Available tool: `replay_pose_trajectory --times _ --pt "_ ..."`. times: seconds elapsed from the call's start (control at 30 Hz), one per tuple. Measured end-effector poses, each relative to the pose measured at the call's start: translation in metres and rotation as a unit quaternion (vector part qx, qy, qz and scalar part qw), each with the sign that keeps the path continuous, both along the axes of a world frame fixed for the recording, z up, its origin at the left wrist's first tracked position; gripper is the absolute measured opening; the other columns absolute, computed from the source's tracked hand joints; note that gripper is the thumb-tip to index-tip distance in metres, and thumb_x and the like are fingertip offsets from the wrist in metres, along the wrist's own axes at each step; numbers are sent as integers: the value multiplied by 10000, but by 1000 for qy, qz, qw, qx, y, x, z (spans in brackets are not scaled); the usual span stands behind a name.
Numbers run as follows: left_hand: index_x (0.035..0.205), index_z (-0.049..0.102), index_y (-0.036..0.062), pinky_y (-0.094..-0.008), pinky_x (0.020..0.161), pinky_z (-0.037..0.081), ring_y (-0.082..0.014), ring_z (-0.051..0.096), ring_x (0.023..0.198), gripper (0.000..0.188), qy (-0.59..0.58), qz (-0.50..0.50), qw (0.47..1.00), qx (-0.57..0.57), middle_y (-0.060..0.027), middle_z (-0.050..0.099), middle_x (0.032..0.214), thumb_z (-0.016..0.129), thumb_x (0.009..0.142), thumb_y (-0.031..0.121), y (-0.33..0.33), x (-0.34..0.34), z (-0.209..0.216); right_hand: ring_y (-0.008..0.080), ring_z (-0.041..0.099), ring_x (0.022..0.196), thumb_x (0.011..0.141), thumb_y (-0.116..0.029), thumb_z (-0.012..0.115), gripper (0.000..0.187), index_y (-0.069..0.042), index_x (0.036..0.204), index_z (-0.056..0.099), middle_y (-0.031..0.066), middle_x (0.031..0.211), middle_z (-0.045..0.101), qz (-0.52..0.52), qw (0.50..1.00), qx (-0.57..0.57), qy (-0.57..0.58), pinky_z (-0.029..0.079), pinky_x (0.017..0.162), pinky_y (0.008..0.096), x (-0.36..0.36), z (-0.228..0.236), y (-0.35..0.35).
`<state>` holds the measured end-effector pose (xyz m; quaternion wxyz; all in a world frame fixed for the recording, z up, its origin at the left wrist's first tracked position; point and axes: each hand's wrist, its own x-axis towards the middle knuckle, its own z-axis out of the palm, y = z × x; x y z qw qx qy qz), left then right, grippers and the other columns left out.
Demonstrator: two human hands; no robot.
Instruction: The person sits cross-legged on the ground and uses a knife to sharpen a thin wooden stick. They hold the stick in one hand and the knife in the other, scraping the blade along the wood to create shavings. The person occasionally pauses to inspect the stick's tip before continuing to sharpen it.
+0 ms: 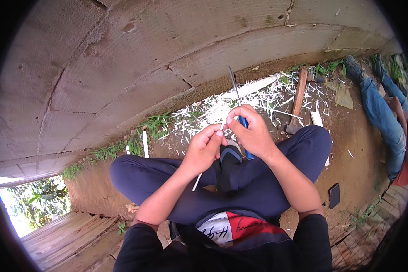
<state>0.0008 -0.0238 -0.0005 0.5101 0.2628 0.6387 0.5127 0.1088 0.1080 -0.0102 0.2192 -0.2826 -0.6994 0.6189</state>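
Note:
My left hand [203, 148] is closed around a thin pale stick [197, 182], whose lower end sticks out below the palm and whose upper end rises between the two hands. A knife [234, 84] with a blue handle is in my right hand [251, 129], its blade pointing away toward the wall. The handle passes behind the fingers and shows again below them. My right thumb and index finger meet at the stick's upper end, close to the left fingertips. Both hands are above my crossed legs [258, 174].
Pale shavings [204, 113] cover the ground before me, beside a block wall [136, 68]. A wooden-handled tool [299, 95] lies right of them. A dark phone [334, 196] lies by my right knee. Another person's jeans-clad leg [383, 113] is at far right.

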Motion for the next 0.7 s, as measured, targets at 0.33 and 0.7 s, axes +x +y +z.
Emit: replay_pose_trajectory --times 0.33,0.7 --pt "1090 557 39 -175 429 325 -26 398 491 248 -56 10 998 11 19 482 711 409 990 210 1 6 1 233 556 852 844 -83 568 86 0 863 578 131 875 560 -53 999 5 2 432 779 330 1 -8 -5" --pt "1175 544 20 -175 443 368 -38 446 508 267 -90 91 991 22 -5 537 786 442 974 162 1 -8 3 76 500 595 936 -213 512 224 -3 889 574 30 745 497 -80 988 -124 -52 450 504 237 18 18 28"
